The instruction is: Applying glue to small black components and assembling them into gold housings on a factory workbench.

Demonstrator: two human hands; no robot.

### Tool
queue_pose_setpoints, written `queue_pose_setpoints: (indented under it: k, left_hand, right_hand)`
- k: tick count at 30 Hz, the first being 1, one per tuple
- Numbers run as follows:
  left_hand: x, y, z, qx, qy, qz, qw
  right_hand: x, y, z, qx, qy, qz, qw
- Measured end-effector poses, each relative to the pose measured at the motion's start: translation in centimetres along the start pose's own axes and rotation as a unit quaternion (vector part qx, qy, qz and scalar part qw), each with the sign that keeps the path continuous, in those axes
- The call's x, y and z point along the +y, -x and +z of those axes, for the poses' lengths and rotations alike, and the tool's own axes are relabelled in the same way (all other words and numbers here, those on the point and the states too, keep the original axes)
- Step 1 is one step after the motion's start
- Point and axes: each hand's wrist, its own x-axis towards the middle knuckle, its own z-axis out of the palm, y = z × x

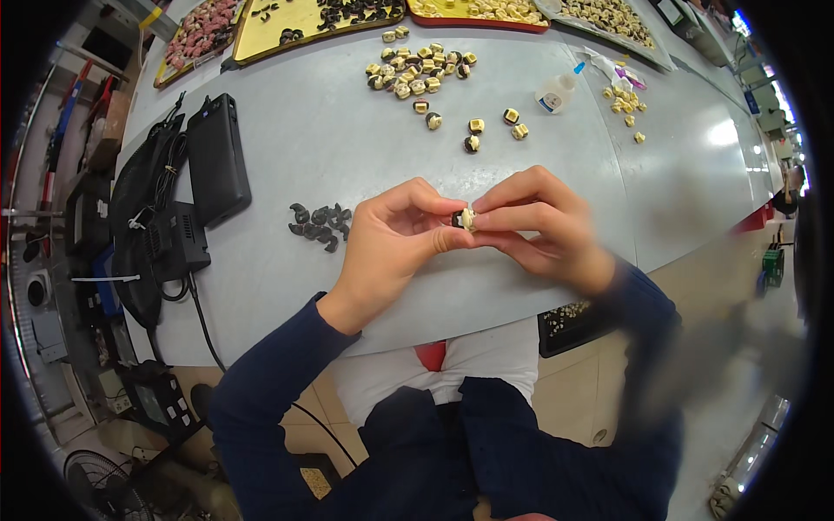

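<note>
Both hands meet over the grey table in front of me, at a small black-and-cream figure piece. My left hand pinches its dark side between thumb and forefinger. From the other side, the thumb and fingers of my right hand close on its cream part. The fingertips cover much of the piece. Beside my left hand lies a loose group of small curved black parts. Beyond my hands are several similar black-and-cream pieces, with a few set apart nearer to me, such as one piece.
Farther right stand a small blue-tipped bottle and loose cream parts. Trays of parts, one of them yellow, line the far edge. At left lie a black box and cables. A black tray sits below the front edge.
</note>
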Motion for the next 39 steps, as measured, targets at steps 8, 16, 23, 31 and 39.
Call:
queue_pose_setpoints:
  k: [8, 16, 23, 31, 39]
  left_hand:
    - [0.1, 0.0, 0.2, 0.033, -0.134, 0.091, 0.986]
    - [0.3, 0.0, -0.1, 0.044, -0.359, 0.225, 0.905]
    - [3.2, -1.1, -0.9, 0.058, -0.454, 0.265, 0.849]
    - [7.6, 0.3, -6.4, 0.041, -0.597, 0.046, 0.8]
    - [7.2, 0.5, -6.1, -0.026, -0.575, -0.015, 0.818]
  right_hand:
    - [0.9, -0.1, 0.0, 0.005, -0.292, 0.191, 0.937]
    - [0.1, -0.7, -0.6, -0.053, -0.455, 0.432, 0.777]
    - [1.0, -0.5, -1.3, 0.027, -0.404, 0.411, 0.817]
    - [3.5, 0.1, -2.2, 0.05, -0.341, 0.383, 0.857]
    - [2.9, -0.7, -2.0, 0.059, -0.171, 0.351, 0.919]
